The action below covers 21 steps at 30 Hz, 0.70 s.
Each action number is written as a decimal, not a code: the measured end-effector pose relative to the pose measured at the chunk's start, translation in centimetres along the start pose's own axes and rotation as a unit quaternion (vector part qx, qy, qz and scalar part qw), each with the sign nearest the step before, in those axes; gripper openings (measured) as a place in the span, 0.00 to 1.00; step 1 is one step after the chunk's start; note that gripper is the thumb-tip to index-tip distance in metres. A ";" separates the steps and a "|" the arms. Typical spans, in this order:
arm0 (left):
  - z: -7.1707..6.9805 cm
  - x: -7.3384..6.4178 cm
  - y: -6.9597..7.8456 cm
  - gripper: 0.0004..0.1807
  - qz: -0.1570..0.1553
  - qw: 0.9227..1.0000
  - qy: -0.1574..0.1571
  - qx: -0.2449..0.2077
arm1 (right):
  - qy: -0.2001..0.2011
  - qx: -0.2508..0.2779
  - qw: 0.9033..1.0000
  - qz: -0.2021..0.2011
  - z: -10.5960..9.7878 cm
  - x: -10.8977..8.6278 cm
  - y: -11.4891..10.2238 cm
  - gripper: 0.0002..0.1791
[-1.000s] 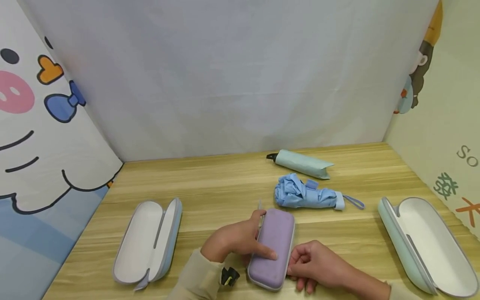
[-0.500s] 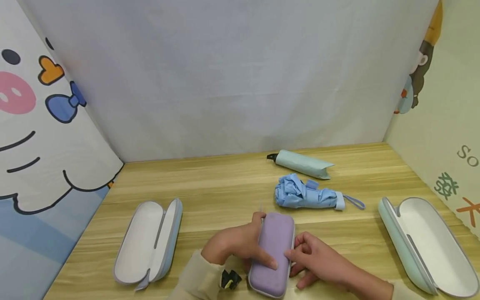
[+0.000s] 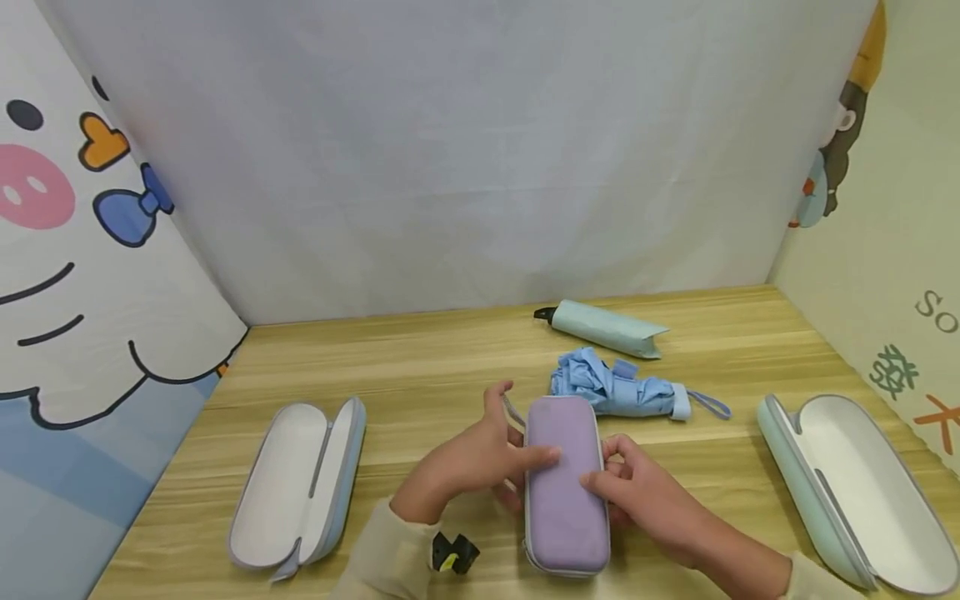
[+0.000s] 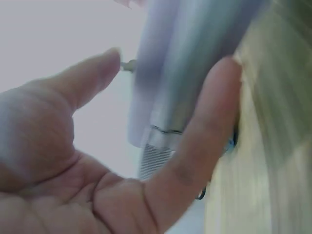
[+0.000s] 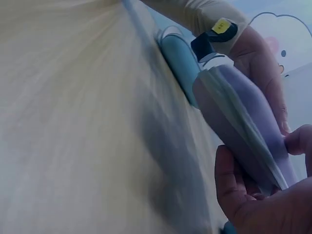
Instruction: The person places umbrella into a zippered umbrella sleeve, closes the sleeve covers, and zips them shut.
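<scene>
A purple zip case (image 3: 566, 517), closed, with a pale zip running round its side, is held between both hands. My left hand (image 3: 476, 458) grips it from the left, thumb on the lid, with the index finger raised by a small strap (image 3: 513, 410) at the far end. In the left wrist view the thumb and a finger stand on either side of the blurred case (image 4: 161, 63). My right hand (image 3: 656, 500) pinches the right edge, thumb on top and fingers curled underneath. The right wrist view shows the case (image 5: 248, 122) lifted over the table, its shadow below.
A folded blue umbrella (image 3: 622, 393) lies just behind the purple case, with a mint-green umbrella (image 3: 607, 327) farther back. Open white-lined cases lie on both sides: a light blue case (image 3: 277, 492) left, a mint case (image 3: 870, 492) right. A cloth wall (image 3: 487, 167) stands behind.
The purple case has risen and moved slightly right and away, now overlapping the blue umbrella. Both hands have moved with it, and the right thumb has come onto its top.
</scene>
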<state>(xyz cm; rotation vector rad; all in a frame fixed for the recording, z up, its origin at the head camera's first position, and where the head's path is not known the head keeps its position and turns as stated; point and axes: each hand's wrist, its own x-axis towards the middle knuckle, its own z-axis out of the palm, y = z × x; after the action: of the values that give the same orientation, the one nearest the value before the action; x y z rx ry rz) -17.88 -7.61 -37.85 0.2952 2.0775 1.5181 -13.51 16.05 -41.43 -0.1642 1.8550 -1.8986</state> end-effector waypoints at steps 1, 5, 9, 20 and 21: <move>-0.2 0.0 0.1 0.65 0.008 1.000 0.012 -0.017 | 0.001 0.002 1.000 -0.002 -0.1 0.0 -0.4 0.19; -0.7 0.0 0.4 0.68 0.027 0.998 0.040 -0.043 | -0.006 0.028 0.999 -0.028 -0.3 0.1 -1.7 0.19; -0.9 0.2 0.5 0.50 0.036 0.998 -0.011 -0.047 | -0.011 0.047 0.997 -0.060 -0.3 0.2 -2.6 0.19; -1.4 0.1 0.7 0.33 0.074 0.991 -0.037 -0.101 | -0.115 0.108 0.985 -0.071 -0.4 0.7 -2.4 0.28; -1.5 0.1 0.8 0.33 0.080 0.991 -0.028 -0.108 | -0.136 0.112 0.982 -0.067 -0.4 0.7 -2.2 0.31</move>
<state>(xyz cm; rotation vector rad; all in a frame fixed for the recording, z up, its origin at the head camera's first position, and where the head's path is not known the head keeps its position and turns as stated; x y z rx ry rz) -18.85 -8.52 -36.83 0.4245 1.8624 1.7907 -14.88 16.08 -39.53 -0.4598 1.4721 -2.0432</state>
